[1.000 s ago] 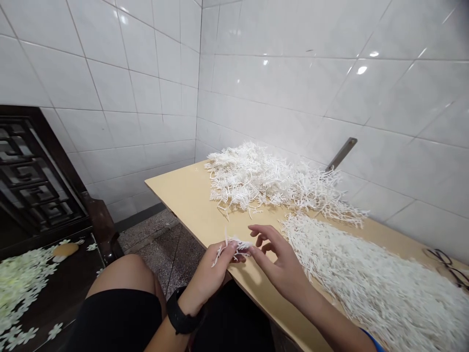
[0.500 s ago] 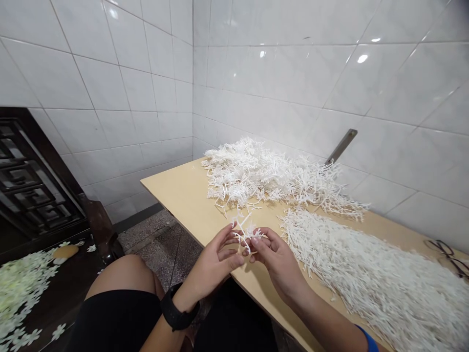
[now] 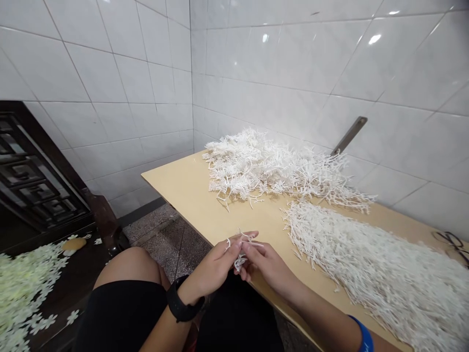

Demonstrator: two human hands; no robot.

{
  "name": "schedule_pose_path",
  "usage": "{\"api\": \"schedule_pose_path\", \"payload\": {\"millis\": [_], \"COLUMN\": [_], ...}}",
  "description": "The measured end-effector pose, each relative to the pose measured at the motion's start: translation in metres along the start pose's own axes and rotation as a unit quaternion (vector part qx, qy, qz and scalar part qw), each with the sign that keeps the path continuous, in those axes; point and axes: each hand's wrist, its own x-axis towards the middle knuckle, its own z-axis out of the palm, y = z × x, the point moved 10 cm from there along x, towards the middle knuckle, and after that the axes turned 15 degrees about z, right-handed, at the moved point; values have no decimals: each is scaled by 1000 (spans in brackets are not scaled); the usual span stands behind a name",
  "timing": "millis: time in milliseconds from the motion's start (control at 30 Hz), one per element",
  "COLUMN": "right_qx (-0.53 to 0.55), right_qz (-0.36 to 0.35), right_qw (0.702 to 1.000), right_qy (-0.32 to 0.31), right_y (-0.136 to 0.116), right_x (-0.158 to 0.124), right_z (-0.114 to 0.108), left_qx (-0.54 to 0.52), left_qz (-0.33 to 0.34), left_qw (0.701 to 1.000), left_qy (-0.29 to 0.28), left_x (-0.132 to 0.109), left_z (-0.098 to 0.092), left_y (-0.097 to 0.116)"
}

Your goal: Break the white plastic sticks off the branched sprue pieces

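Close together over the near edge of the wooden tabletop, both hands are closed on a white branched plastic sprig. My left hand pinches it between thumb and fingers, with thin tips poking out above. From the other side, my right hand grips it, thumb tip close to the left thumb. Much of the sprig is hidden by the fingers. Beyond the hands lies a tangled heap of similar white sprigs. To the right spreads a long pile of thin white stems.
A flat metal bar leans on the tiled wall behind the heap. Glasses lie at the far right. On the left, a dark carved wooden seat holds pale flower pieces and a yellowish rounded object.
Both hands have drawn closer together and moved slightly down, closing around the sprig, which stood out more openly between them before. The view has shifted a little.
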Motion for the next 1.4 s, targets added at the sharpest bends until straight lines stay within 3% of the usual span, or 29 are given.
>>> {"api": "schedule_pose_path", "payload": {"millis": [100, 200, 300, 400, 467, 533, 600, 667, 700, 767, 867, 933, 1000, 1100, 1167, 1267, 1400], "right_qx": [-85, -150, -211, -290, -355, -445, -524, -551, -543, -489, -372, -333, -340, -372, -378, -370, -332], "right_qz": [-43, -89, -117, -144, -155, -156, -151, -151, -156, -163, -135, -125, -156, -229, -237, -184, -118], "right_qw": [995, 984, 970, 942, 907, 848, 782, 745, 745, 786, 890, 923, 922, 898, 893, 904, 926], "right_qy": [-1, 24, 40, 90, 166, 243, 302, 344, 356, 341, 224, 150, 100, 52, 53, 109, 138], "right_y": [-9, -22, -30, -36, -40, -43, -46, -50, -52, -55, -46, -41, -41, -44, -44, -41, -34], "right_x": [-3, -16, -29, -32, -27, -21, -18, -21, -25, -29, -23, -20, -25, -41, -46, -37, -21], "right_z": [4, 10, 18, 11, -8, -26, -38, -45, -45, -41, -24, -8, 9, 30, 33, 18, 1], "left_qx": [16, 42, -9, -44, -56, -84, -102, -99, -94, -77, -46, -40, -34, -39, -47, -56, -81], "left_qz": [21, 30, 24, 34, 18, 7, 20, 35, 39, 45, 51, 51, 52, 69, 82, 83, 61], "left_qw": [999, 992, 973, 948, 957, 966, 967, 967, 968, 974, 988, 992, 986, 946, 923, 930, 964], "left_qy": [20, 114, 230, 313, 284, 245, 235, 234, 229, 207, 140, 110, 153, 314, 374, 354, 247], "left_x": [1, 1, -4, -11, -8, -4, -2, 0, 0, 1, 3, 4, 2, -10, -17, -15, -4], "left_z": [-4, -23, -51, -75, -70, -57, -49, -45, -44, -38, -20, -9, -17, -60, -83, -88, -49], "left_y": [3, 1, -4, -3, -6, -10, -10, -9, -9, -8, -6, -6, -7, -4, 1, 9, 7]}}
